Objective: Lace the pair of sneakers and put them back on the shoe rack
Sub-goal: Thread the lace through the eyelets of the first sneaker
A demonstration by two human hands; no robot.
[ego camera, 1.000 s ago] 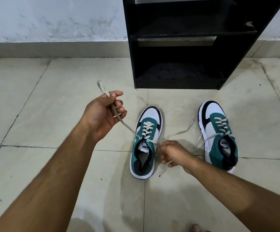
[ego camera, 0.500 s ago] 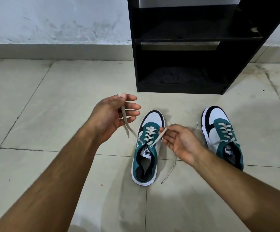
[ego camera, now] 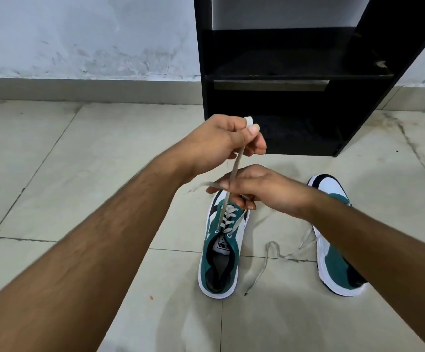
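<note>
Two teal, white and black sneakers stand on the tiled floor, toes toward the rack. Above the toe of the left sneaker [ego camera: 220, 260], my left hand [ego camera: 221, 143] pinches one end of its grey lace [ego camera: 234, 171] and holds it taut, up from the eyelets. Just below, my right hand [ego camera: 254, 188] pinches the lace's other end, which sticks out to the left past the taut strand. My right forearm covers much of the right sneaker [ego camera: 333, 257]. That shoe's loose lace [ego camera: 269, 252] trails on the floor between the two shoes.
A black shoe rack [ego camera: 292, 77] with open shelves stands against the white wall right behind the sneakers. Pale floor tiles [ego camera: 79, 174] spread to the left and in front.
My left hand has moved right and up, over the shoe, pulling its lace end tight. My right hand has moved left under it, carrying the other end across the taut strand.
</note>
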